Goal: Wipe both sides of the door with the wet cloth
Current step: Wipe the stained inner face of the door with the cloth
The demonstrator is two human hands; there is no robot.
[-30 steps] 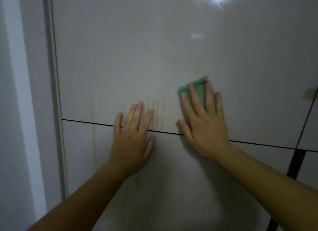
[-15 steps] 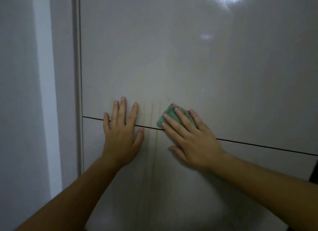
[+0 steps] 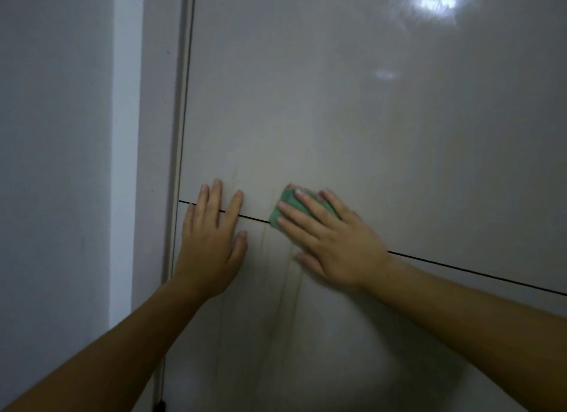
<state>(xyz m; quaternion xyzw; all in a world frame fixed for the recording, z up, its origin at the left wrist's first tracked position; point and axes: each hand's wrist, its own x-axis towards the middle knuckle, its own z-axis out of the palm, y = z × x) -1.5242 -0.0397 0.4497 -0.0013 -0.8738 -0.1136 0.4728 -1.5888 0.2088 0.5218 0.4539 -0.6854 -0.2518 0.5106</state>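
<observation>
Since a second ago the right hand has slid the green cloth left and down across the door, so it now sits mid-frame on the dark groove, near the left hand, which lies flat, fingers spread. The right hand's grip is slack: straight fingers press the cloth to the door rather than curl round it. Yellowish drip streaks run below the cloth, so I judge this side only partly wiped; the other side is out of sight.
</observation>
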